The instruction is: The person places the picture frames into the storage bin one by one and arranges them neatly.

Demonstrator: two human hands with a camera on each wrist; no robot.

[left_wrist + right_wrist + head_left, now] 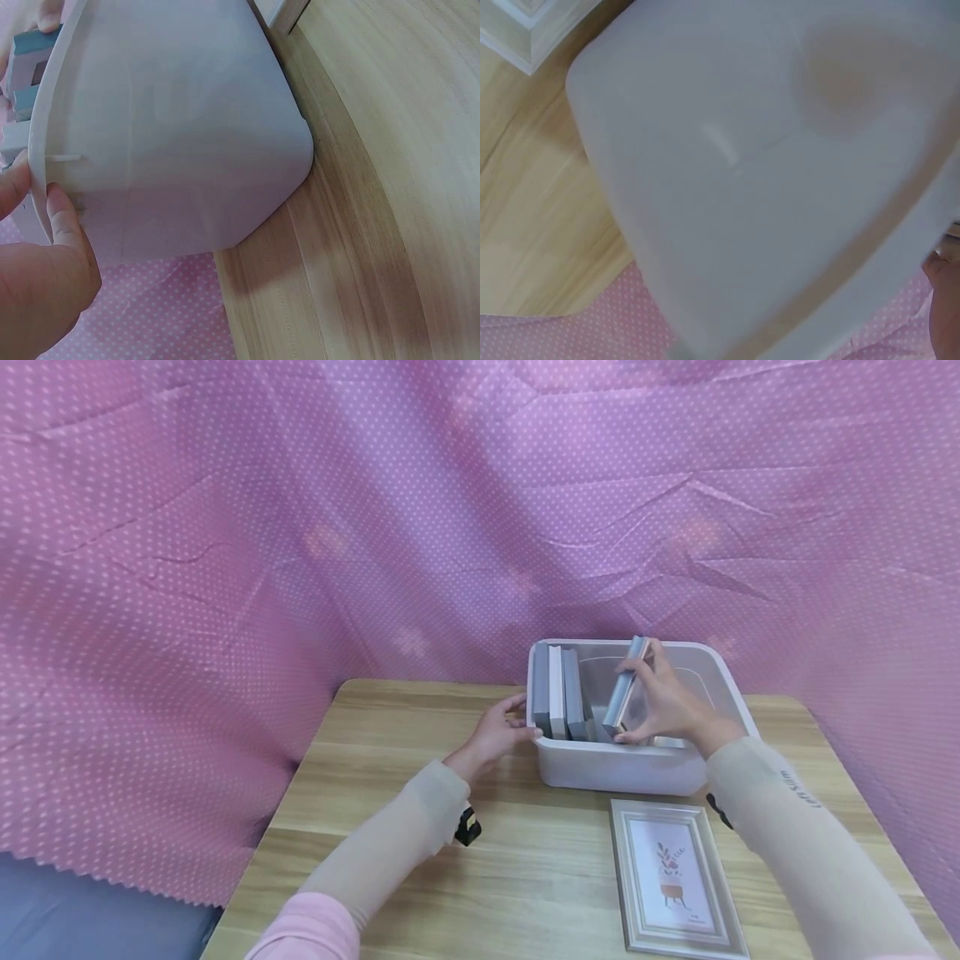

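Observation:
A white plastic bin (622, 768) stands at the back of the wooden table. Its left rim is pinched by my left hand (497, 733); the left wrist view shows thumb and finger on either side of the rim (39, 142). My right hand (663, 697) grips a blue-grey picture frame (627, 685) by its edges, tilted inside the bin's opening. Several grey and white frames (557, 693) stand on edge along the bin's left side. In the right wrist view the bin's wall (727, 187) hides most of my right hand (946, 300).
On the table (480, 893), in front of the bin, a pale picture frame (678, 935) lies flat with a potted-plant print facing up. Pink dotted cloth (420, 527) hangs behind the table and on both sides.

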